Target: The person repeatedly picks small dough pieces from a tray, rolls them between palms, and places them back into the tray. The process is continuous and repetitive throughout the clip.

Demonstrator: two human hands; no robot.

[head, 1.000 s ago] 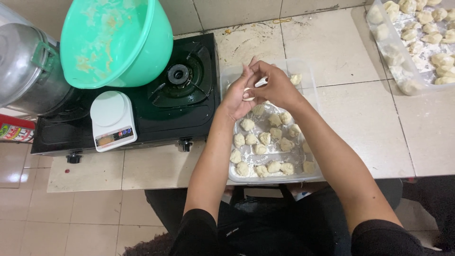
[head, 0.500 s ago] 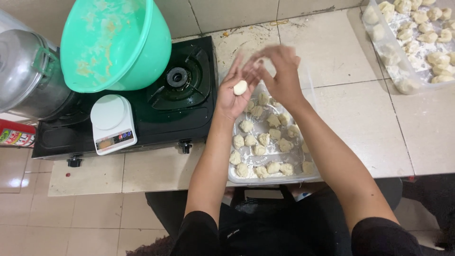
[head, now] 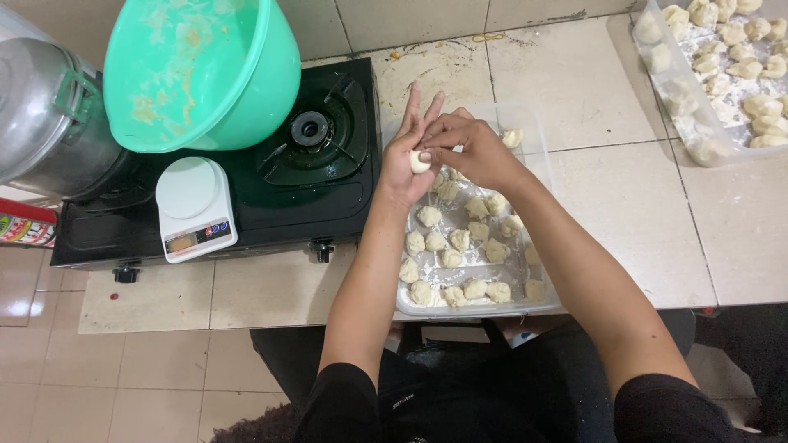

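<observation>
Here we hold a small dough piece (head: 419, 161) in the open palm of our left hand (head: 408, 156), fingers stretched up and flat. Our right hand (head: 472, 148) is curled narrow, its fingertips (head: 432, 141) pinching the top of that piece against the palm. Both hands hover together over the far end of a clear plastic tray (head: 538, 131), which sits on the tiled tabletop (head: 591, 189). Just below our hands, in the tray, lie many more dough balls (head: 460, 239) on a dusting of flour. To the left of our left hand stands a black gas stove (head: 271, 205), and on it a white kitchen scale (head: 194, 207) and a tilted green bowl (head: 197, 70) smeared with dough. Far off to the right of our right hand, a second tray (head: 706, 152) holds more pieces.
</observation>
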